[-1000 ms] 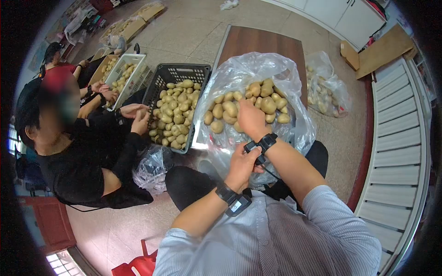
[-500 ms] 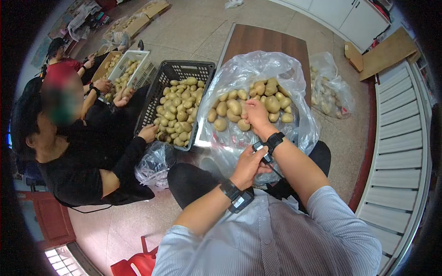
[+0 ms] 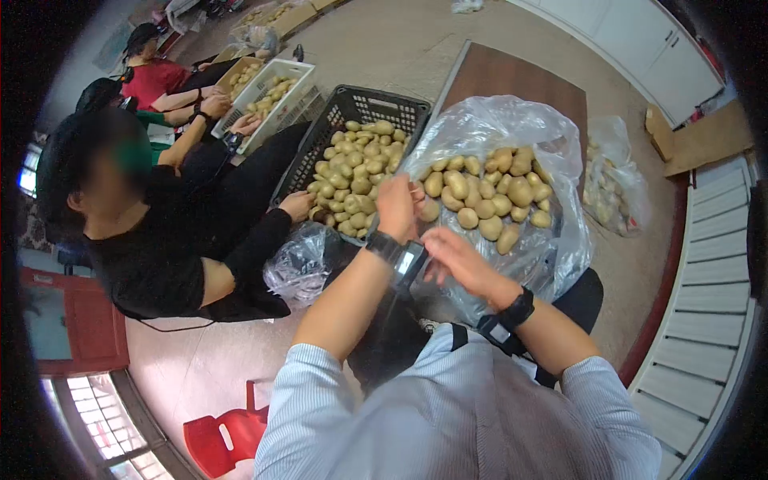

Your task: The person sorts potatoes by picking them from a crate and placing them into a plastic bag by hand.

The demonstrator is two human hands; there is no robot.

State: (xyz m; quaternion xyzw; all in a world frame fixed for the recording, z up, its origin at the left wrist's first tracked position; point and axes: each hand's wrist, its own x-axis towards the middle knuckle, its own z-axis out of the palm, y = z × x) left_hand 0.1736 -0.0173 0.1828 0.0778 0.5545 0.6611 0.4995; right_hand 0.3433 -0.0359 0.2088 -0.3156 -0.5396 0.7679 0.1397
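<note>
Here's a brown wood-grain table in a room with a pale floor, and the clear bag is spread over its near part. Loose potatoes lie in the bag, mostly toward its middle and left. Beyond the bag I see bare tabletop running to the far edge; on the near side the plastic sags toward my lap. Open floor shows past the table and in a strip to the bag's right.

My left hand is at the bag's left edge, fingers curled in; whether they pinch anything, I can't tell. My right hand is over the bag's near side, fingers loosely bent and slightly apart, reaching close to my left wrist.

Hemming in the bag's left is a black crate full of potatoes, with a co-worker's hand at its near side. A crumpled plastic bundle sits left of the bag, nearer me; a second bag lies to its right.
</note>
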